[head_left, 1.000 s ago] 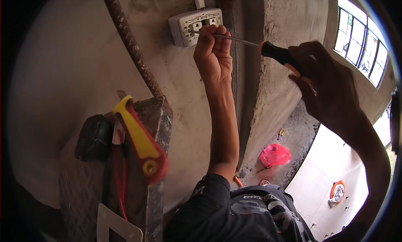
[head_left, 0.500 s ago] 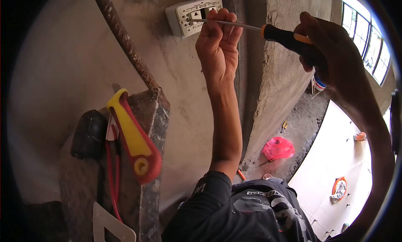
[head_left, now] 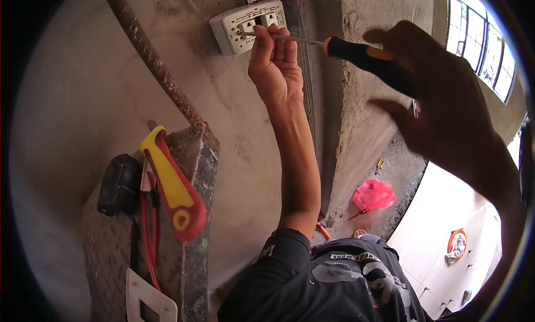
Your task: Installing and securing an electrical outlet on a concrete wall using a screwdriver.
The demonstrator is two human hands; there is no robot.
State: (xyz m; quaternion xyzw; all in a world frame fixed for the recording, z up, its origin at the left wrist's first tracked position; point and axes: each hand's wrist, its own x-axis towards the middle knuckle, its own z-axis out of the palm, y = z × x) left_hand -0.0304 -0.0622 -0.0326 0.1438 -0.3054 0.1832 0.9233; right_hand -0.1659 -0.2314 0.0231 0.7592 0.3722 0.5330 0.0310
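Note:
A white wall socket box point(head_left: 222, 39) is mounted on the bare wall at the top. A screwdriver point(head_left: 356, 54) with a black and orange handle lies level, its tip against the left side of the socket's front. My left hand point(head_left: 278, 76) is closed, thumb and fingers pinching the shaft close to the tip. Around the handle's end, my right hand point(head_left: 440, 93) has its fingers and thumb spread apart, with no firm grip on it. The exact contact of that palm with the handle is hidden.
At the left a rough ledge point(head_left: 192, 266) carries a yellow and red handled tool point(head_left: 173, 180), a black corded object point(head_left: 120, 185), red wires point(head_left: 149, 238) and a white frame plate point(head_left: 134, 299). A rusty bar point(head_left: 150, 51) slants above it. A pink bag point(head_left: 373, 195) lies on the floor.
My right hand has loosened from the screwdriver handle and its fingers have spread. My left hand still pinches the shaft. The whole view has shifted slightly.

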